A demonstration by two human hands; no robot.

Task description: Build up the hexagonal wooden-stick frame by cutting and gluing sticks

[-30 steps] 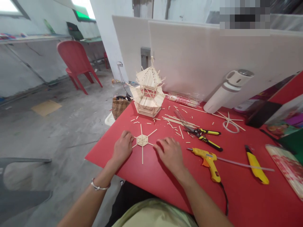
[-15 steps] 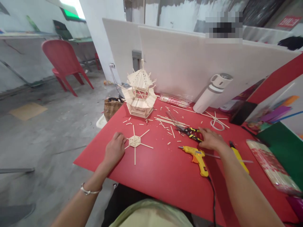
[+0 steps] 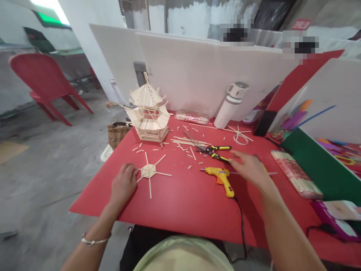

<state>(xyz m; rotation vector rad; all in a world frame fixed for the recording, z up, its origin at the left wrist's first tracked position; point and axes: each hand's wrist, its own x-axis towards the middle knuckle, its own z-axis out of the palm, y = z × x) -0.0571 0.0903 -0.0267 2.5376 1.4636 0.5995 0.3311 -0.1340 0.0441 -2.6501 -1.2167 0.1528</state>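
My left hand (image 3: pixel 124 181) pinches a spoke on the left of a hexagonal web-shaped piece of wooden sticks (image 3: pixel 148 171), which lies on the red tabletop (image 3: pixel 180 210). My right hand (image 3: pixel 248 167) hovers with fingers apart at the handle ends of black-and-yellow cutters (image 3: pixel 213 152), holding nothing. Just below that hand lies a yellow hot glue gun (image 3: pixel 221 177), nozzle to the left, a clear glue stick behind it. Beyond the left hand stands a pagoda model (image 3: pixel 149 113) built of sticks. A yellow tool is mostly hidden behind my right hand.
Cut stick bits and long sticks (image 3: pixel 191 142) lie mid-table. A white flask (image 3: pixel 229 105) leans near the back panel (image 3: pixel 186 71). Packed sticks (image 3: pixel 295 173) and a green board (image 3: pixel 324 165) are at right. The glue gun's cord (image 3: pixel 243 226) runs over the front edge.
My right hand has come off the cutters' handles and its fingers have spread. The left hand keeps its hold on the web-shaped piece. The view has turned to the right.
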